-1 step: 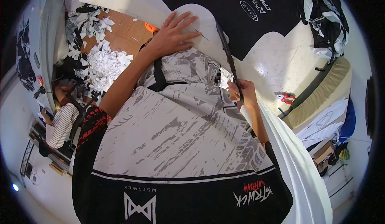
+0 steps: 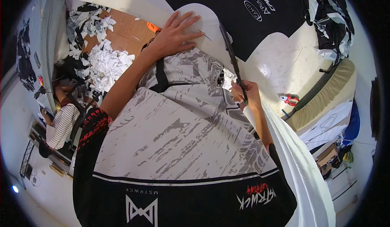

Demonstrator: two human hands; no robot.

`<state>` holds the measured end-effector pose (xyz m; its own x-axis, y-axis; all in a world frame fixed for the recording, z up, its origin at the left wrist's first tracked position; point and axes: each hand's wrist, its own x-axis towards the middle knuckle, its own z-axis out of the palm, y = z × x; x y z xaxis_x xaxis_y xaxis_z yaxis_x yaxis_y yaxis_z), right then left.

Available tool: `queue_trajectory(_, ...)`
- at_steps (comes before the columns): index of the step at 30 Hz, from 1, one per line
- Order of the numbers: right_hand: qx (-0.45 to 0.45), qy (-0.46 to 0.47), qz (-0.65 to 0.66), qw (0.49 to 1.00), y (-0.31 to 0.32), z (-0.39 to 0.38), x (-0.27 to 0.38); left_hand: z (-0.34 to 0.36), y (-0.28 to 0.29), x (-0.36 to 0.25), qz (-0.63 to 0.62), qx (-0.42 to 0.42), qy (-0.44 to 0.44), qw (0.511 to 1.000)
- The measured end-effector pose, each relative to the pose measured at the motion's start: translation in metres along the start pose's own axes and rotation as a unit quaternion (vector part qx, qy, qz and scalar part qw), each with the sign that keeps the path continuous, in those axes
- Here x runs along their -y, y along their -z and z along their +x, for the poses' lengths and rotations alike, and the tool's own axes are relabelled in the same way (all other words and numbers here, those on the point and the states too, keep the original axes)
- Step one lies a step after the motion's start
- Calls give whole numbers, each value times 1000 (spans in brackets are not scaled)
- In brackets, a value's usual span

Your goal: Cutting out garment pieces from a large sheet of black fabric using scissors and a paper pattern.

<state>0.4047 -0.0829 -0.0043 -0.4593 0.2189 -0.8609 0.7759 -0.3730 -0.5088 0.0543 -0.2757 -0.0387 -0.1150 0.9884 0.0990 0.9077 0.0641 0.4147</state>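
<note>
1. Shirt, worn by the person, fills the foreground: pale grey with darker streaks, and a black chest band with white and red print. White cloth hangs in long soft folds to its right.
2. Right hand pinches the lower end of a long, narrow dark strip between thumb and fingers. Whether the strip is a band or part of a tool, I cannot tell.
3. Left hand lies palm down with fingers spread, on the left part of the white panel.
4. White panel sits on the counter, just beyond the person's lap. It looks smooth and plain, with a rounded far end and a thin dark line near the left fingertips; the strip runs down along its right side.
5. Black cloth with small white print spreads flat beyond the panel. A red-handled tool lies well apart to the right, and bundled black-and-white fabric is heaped at the far right.
6. White scraps cover much of the brown floor at left.
7. Compared with the earlier frame, almost nothing differs: both hands keep their places, and panel and black cloth lie unmoved.
</note>
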Motion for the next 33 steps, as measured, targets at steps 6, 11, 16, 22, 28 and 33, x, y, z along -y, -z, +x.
queue_trajectory(6, 65, 13, 54, 996, -1, 17, 18, -5, 3, -2, -11, -9, 15, 1000)
queue_trajectory(11, 95, 16, 50, 994, 3, 28, 32, -9, -1, -7, -17, -26, 29, 999)
queue_trajectory(16, 81, 11, -38, 996, 22, 31, 40, -9, 3, -8, -16, -35, 37, 999)
queue_trajectory(22, 83, 30, -94, 992, 45, 35, 47, -12, 6, -12, -20, -46, 45, 998)
queue_trajectory(28, 124, 21, -133, 983, 60, 41, 84, -20, 6, -12, -31, -63, 58, 996)
queue_trajectory(33, 165, 34, -158, 973, 61, 58, 116, -17, 10, -12, -26, -73, 69, 995)
